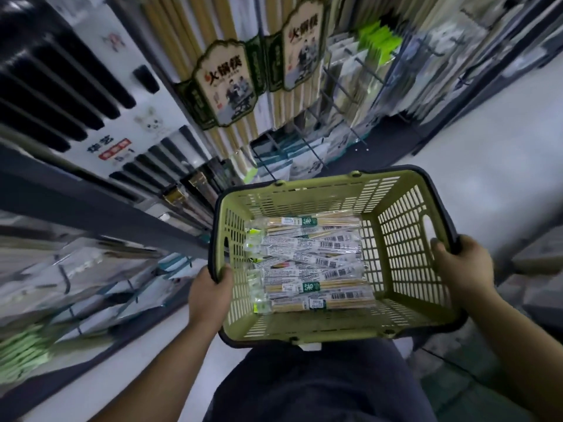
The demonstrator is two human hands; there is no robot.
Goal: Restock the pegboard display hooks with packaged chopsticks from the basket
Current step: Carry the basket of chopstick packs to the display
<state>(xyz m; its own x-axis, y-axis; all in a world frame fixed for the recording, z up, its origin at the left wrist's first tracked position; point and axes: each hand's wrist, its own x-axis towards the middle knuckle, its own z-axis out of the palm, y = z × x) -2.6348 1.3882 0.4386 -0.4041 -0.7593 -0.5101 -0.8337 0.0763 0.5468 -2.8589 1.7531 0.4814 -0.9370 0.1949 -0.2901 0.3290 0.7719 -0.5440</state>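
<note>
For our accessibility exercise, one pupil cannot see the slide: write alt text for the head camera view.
A person's left hand and right hand grip opposite ends of a green basket holding packaged chopsticks, facing display hooks and hanging chopstick packs.

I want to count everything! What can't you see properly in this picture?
Head view:
- Lower chopstick packs: buried under top ones in the basket.
- Fingers of left hand and right hand: hidden by the basket rim.
- Left shelf goods: blurred.
- Print on pack labels: too small.

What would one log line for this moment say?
left hand: grips basket rim | right hand: grips opposite rim | chopstick packs: lying in basket | hooks: untouched
</note>
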